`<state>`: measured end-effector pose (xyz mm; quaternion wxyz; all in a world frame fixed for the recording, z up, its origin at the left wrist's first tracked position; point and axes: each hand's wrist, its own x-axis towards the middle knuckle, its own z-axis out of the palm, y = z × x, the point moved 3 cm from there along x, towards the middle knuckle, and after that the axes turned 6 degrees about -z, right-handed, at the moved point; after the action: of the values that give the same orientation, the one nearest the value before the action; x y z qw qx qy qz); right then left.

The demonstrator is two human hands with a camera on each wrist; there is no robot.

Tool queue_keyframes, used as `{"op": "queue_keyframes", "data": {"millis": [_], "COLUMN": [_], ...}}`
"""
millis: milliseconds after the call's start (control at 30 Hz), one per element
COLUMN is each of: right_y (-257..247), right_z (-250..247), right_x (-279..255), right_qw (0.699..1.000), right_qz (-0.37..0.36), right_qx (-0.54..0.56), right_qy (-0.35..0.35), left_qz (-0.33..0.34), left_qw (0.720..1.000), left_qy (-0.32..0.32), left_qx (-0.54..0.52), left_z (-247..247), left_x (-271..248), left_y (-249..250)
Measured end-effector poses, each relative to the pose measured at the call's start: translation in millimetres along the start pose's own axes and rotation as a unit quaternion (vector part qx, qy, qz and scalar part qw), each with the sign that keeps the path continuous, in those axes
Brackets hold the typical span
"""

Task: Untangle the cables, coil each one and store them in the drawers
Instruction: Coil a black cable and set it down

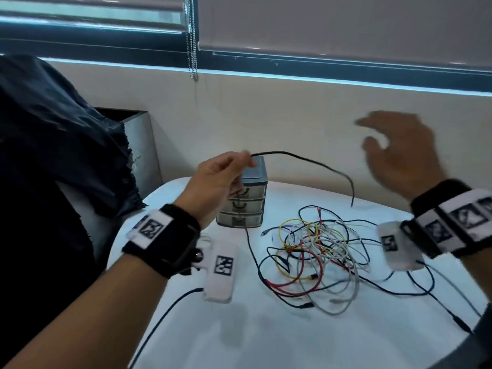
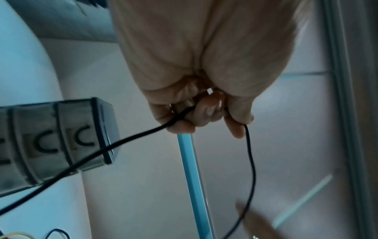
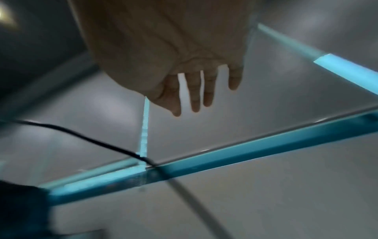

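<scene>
While the black cable (image 1: 306,159) arcs up off the table, its free end dangles in the air to the right, above the tangle, and the rest drops past the front of the drawer unit (image 1: 243,198) and trails toward the near table edge. The left hand (image 1: 218,179) has it pinched, fingers curled round it just in front of the unit's top; the left wrist view shows the strand running in and out of that fist. The right hand (image 1: 399,150) is up high, fingers spread, holding nothing, blurred with motion, well apart from the cable's loose tip.

Now the risks, as I read them. That low section of black cable runs close beside the pile of cables (image 1: 316,251), yellow, red, white and dark strands all knotted together. If it is looped through there, which I cannot tell, a hard pull could drag the whole heap or tighten a knot. It also lies against the drawer fronts, so a sharp tug might snag a handle and shift or tip that light little unit. All three drawers look closed, nothing stored. And the swinging free end could be missed by the right hand on a fast grab across the white table (image 1: 266,336).
</scene>
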<state>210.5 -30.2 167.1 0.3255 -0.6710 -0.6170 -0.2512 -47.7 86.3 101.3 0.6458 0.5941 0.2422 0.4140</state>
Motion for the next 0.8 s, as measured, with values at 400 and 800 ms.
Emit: {"op": "queue_keyframes", "data": {"millis": [400, 800], "right_y": [-28, 60], "right_z": [21, -7], "right_x": [26, 21], "right_qw": [0.906, 0.958], "right_qz": [0.179, 0.22], "right_qx": [0.376, -0.065], "right_qy": [-0.08, -0.171], "left_qz": [0.025, -0.06], "left_qw": [0.996, 0.986], "left_qy": [-0.025, 0.041], "left_qx": [0.087, 0.15], "left_z": [-7, -62], "left_x": [7, -15], "left_y": [21, -14]}}
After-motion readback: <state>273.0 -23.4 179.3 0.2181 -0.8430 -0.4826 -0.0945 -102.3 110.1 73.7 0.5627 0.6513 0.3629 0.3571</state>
